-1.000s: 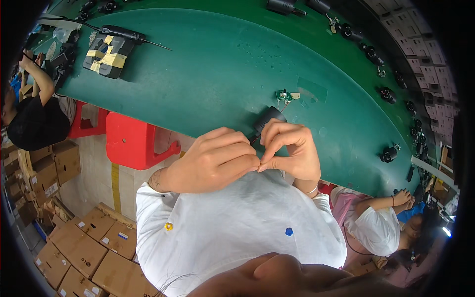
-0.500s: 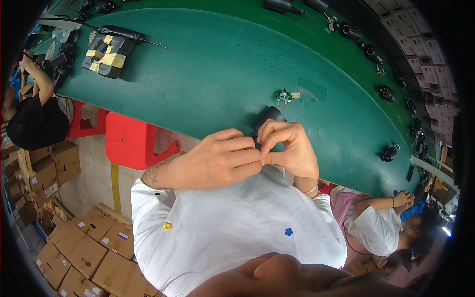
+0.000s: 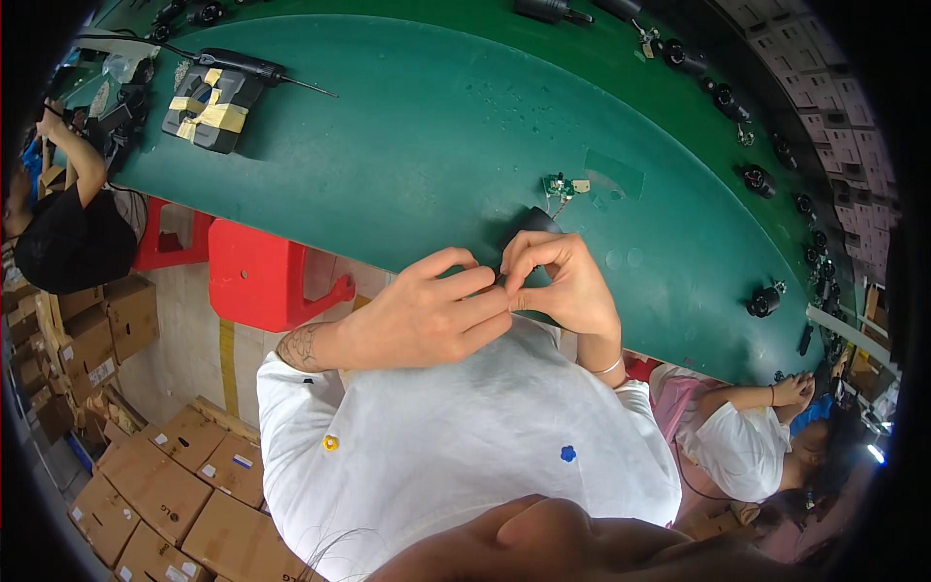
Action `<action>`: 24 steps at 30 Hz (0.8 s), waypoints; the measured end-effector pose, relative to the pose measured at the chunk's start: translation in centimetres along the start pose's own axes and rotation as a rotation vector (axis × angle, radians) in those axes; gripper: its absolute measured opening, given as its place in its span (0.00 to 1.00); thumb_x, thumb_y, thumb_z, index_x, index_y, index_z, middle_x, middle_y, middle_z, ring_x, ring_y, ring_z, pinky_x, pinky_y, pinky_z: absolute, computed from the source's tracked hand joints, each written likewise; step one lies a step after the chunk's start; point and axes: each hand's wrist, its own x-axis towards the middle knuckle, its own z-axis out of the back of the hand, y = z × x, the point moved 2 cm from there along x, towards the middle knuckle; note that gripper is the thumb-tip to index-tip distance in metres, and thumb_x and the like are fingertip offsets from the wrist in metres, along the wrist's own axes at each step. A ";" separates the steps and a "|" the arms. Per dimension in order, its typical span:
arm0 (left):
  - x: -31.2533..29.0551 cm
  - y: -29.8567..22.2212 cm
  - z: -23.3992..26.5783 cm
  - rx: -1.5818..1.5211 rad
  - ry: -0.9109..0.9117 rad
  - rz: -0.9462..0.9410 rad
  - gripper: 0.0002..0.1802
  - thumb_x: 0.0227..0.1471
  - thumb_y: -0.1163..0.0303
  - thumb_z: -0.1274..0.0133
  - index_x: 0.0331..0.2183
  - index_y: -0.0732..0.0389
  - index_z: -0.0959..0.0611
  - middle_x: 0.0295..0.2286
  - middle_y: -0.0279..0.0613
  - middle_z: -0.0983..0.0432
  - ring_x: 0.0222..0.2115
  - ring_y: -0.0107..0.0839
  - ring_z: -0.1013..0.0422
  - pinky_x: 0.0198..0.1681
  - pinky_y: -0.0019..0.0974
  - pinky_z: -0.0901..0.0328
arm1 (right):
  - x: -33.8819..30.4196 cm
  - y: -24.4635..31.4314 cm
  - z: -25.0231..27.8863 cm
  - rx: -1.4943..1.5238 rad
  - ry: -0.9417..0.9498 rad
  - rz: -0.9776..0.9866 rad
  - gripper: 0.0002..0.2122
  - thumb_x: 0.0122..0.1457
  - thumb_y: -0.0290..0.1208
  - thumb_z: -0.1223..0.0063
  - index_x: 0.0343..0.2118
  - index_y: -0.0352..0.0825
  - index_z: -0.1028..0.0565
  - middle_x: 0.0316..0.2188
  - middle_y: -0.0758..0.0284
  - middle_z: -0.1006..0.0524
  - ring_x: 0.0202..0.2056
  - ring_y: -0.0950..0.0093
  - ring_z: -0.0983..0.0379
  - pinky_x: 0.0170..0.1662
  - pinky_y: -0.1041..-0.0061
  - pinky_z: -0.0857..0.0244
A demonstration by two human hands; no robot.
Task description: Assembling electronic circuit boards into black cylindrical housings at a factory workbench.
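My left hand [image 3: 436, 308] and my right hand [image 3: 562, 281] meet at the near edge of the green table, both with fingers closed in a pinch. A small dark bit shows between the fingertips, too little of it to name. Just beyond my right hand lies a black cylindrical housing [image 3: 529, 225], partly hidden by the fingers. Thin wires run from it to a small green circuit board [image 3: 558, 186] lying on the table, with a pale tab at its side.
On the left, a screwdriver-like tool with a long thin tip [image 3: 262, 70] rests on a black box with yellow tape [image 3: 207, 109]. Black cylindrical parts [image 3: 763, 301] line the right side. A red stool [image 3: 257, 276] stands left; co-workers [image 3: 742, 436] sit at both sides.
Both hands stay together at nearly the same place. My right hand's fingers have shifted slightly left and down.
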 end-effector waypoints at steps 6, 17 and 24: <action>0.1 -0.1 0.5 0.010 0.083 -0.055 0.04 0.44 0.75 0.43 0.27 0.58 0.21 0.31 0.32 0.26 0.31 0.29 0.33 0.41 0.33 0.35 | -0.1 -0.4 0.1 0.025 0.038 0.008 0.08 0.36 0.16 0.32 0.19 0.35 0.19 0.21 0.73 0.27 0.26 0.79 0.34 0.34 0.82 0.41; 0.4 0.7 1.0 -0.117 -0.028 0.026 0.04 0.43 0.75 0.43 0.26 0.57 0.22 0.29 0.33 0.29 0.30 0.27 0.36 0.39 0.30 0.38 | -0.1 -0.3 0.1 0.106 0.091 0.059 0.08 0.36 0.17 0.29 0.20 0.35 0.19 0.21 0.72 0.26 0.27 0.79 0.34 0.36 0.81 0.40; 0.1 0.7 0.6 -0.318 -0.071 0.109 0.05 0.42 0.76 0.42 0.26 0.58 0.22 0.29 0.32 0.28 0.29 0.26 0.35 0.37 0.29 0.38 | 0.0 -0.2 0.2 0.233 0.134 0.096 0.09 0.35 0.16 0.29 0.19 0.35 0.19 0.21 0.71 0.27 0.27 0.78 0.34 0.36 0.80 0.40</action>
